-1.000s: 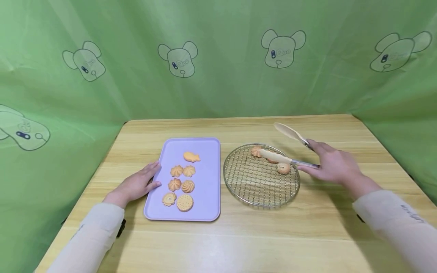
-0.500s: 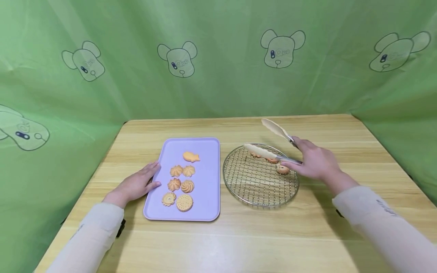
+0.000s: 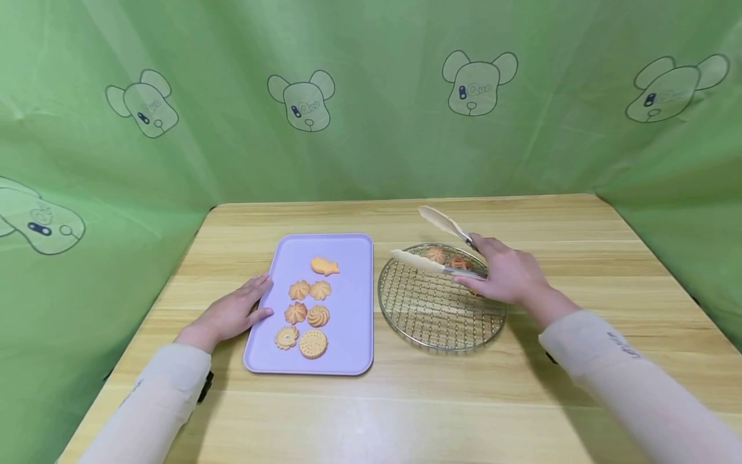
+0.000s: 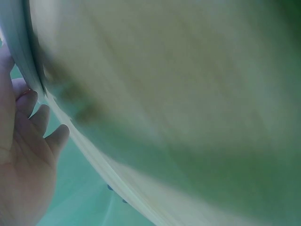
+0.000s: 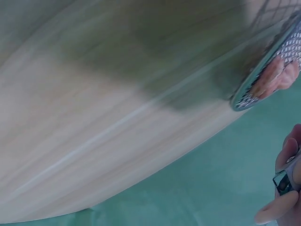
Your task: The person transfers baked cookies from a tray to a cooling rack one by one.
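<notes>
My right hand (image 3: 510,270) grips a pair of tongs (image 3: 420,261) above the round wire rack (image 3: 437,322). The tongs' cream tips stand apart with nothing between them and point left. On the rack lie a swirled cookie (image 3: 436,254), a reddish-brown cookie (image 3: 460,263) and a third cookie (image 3: 475,292), mostly hidden under my hand. My left hand (image 3: 228,316) rests along the left edge of the lilac tray (image 3: 350,303), thumb on the rim. Several cookies (image 3: 313,345) lie on this tray, with a fish-shaped cracker (image 3: 324,266) towards its far end.
Tray and rack stand side by side on a wooden table (image 3: 406,412), with a narrow gap between them. A green curtain (image 3: 382,154) with printed bear heads closes off the back and both sides.
My right hand has moved left with the tongs, their spread tips passing over the rack towards the tray. The left hand, the tray and its cookies have stayed in place.
</notes>
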### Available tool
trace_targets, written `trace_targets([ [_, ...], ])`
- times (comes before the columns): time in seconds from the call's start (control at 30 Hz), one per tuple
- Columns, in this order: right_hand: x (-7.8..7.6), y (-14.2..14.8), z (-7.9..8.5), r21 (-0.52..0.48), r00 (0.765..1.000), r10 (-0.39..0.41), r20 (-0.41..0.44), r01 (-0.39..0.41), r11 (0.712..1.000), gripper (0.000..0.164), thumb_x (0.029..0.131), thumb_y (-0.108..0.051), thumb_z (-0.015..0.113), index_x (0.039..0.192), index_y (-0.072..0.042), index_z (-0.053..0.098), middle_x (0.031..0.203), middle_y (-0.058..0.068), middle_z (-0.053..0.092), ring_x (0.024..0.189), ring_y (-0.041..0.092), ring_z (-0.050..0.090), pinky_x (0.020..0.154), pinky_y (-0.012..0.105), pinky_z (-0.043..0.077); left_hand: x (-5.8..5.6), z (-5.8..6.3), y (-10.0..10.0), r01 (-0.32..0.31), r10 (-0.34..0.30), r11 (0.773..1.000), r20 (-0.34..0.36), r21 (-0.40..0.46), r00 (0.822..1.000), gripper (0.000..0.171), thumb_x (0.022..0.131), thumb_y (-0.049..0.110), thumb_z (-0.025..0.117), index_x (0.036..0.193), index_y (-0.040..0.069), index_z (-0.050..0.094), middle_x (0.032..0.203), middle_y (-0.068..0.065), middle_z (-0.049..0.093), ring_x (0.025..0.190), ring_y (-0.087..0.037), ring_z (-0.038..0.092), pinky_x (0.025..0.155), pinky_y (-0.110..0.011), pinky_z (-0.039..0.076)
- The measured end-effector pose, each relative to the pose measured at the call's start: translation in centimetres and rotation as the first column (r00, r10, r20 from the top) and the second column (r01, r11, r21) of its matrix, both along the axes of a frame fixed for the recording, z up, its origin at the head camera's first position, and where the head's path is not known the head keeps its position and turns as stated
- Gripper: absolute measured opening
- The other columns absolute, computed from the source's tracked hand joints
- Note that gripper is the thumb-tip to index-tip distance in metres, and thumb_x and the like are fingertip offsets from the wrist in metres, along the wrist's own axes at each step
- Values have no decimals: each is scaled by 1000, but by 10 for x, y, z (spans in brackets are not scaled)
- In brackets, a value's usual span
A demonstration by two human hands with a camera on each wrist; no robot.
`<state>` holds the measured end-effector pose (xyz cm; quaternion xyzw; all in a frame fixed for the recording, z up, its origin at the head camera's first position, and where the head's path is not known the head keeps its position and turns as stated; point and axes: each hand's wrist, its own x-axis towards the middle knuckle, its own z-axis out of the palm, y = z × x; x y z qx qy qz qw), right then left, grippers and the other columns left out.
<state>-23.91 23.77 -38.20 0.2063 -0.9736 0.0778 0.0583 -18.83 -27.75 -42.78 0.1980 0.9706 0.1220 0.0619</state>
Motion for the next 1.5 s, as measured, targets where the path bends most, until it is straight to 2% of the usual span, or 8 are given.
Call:
trace_targets([
  [0.57,2,-50,-3,2,991,133,-15,-133,991,100,78,-74,55,146,-4,33,128,23,54,84,36,64,60,47,55,-2,-2,-1,-14,14,1000,6,-2,1000,68,99,39,51,149,1,27,155,-17,21,140,-35,20,113,-48,21],
  [0.7,6,-59,-4,5,988,153,2,-153,988,102,78,-76,53,147,-5,32,137,24,47,96,41,62,58,45,55,-2,-1,-1,-11,11,1000,11,-2,1000,67,99,37,51,149,1,26,155,-17,21,140,-36,19,113,-48,21],
  [0.83,9,-69,-6,23,982,187,9,-187,982,102,77,-76,54,147,-5,32,138,24,46,105,42,59,67,49,56,-2,-1,0,-12,12,1000,15,-2,1000,67,99,37,51,149,0,26,155,-17,20,141,-36,19,113,-48,20],
  [0.9,12,-73,-6,35,979,204,15,-205,978,102,77,-76,53,148,-5,31,138,24,46,100,39,61,68,48,56,-1,-1,0,-14,14,1000,15,-3,1000,67,99,37,51,149,1,26,155,-17,20,141,-35,19,113,-48,20],
  [1.0,15,-81,-5,43,975,223,20,-223,974,103,77,-77,53,148,-6,31,138,22,47,88,33,64,52,37,54,-1,-1,0,-15,15,1000,17,-3,1000,67,99,37,51,149,0,26,155,-17,20,141,-35,19,113,-48,20],
  [1.13,20,-91,-3,24,967,253,32,-254,967,102,76,-75,56,148,-7,32,137,22,48,64,21,60,35,21,38,-1,-1,0,-15,15,1000,17,-2,1000,67,99,37,51,149,0,26,155,-17,20,141,-36,19,113,-48,20],
  [1.3,26,-101,-1,28,952,303,41,-305,952,101,77,-74,56,148,-6,31,136,24,48,46,11,50,32,17,34,-2,-2,0,-16,16,1000,16,-3,1000,67,99,36,52,149,0,26,155,-17,20,141,-35,18,113,-48,20],
  [1.5,29,-110,-2,50,933,358,23,-359,932,100,78,-73,57,146,-4,35,135,22,50,78,28,67,34,17,37,-2,-2,0,-21,21,1000,23,-4,1000,67,99,37,51,149,1,26,155,-16,19,141,-35,18,113,-48,20],
])
